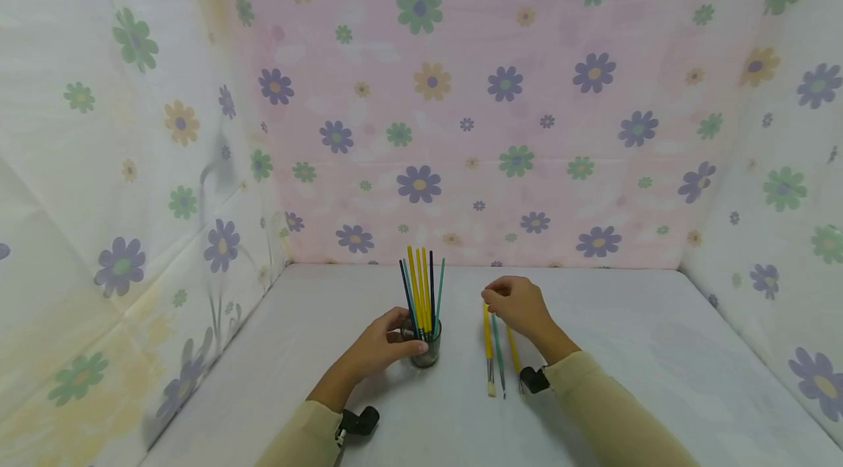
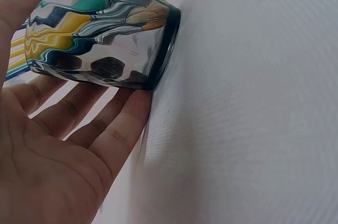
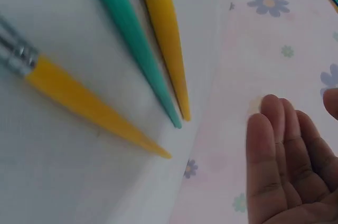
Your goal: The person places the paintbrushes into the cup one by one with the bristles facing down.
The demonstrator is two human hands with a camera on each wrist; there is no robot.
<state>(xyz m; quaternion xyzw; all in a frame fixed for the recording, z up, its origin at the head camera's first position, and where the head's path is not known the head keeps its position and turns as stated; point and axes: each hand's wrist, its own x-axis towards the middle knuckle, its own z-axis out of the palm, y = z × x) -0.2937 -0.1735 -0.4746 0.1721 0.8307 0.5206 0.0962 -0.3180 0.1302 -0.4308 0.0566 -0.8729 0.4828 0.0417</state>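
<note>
A clear drinking glass (image 1: 428, 358) stands on the table, holding several paintbrushes (image 1: 419, 284) with yellow, teal and dark blue handles, bristles down. Around its side my left hand (image 1: 377, 344) steadies it, thumb at the front and fingers behind; the left wrist view shows fingertips right at the glass wall. My right hand (image 1: 520, 306) hovers over the handle ends of loose paintbrushes, with nothing in its loosely bent fingers (image 3: 262, 166). Those are a yellow paintbrush (image 1: 489, 346), a teal paintbrush (image 1: 498, 350) and another yellow paintbrush (image 1: 512, 346), partly behind the right wrist.
White cloth covers the table (image 1: 369, 438). Behind it rises a pink flowered cloth wall (image 1: 461, 218), with pale flowered cloth walls at the left (image 1: 145, 181) and right (image 1: 784, 233). Each wrist wears a small black camera.
</note>
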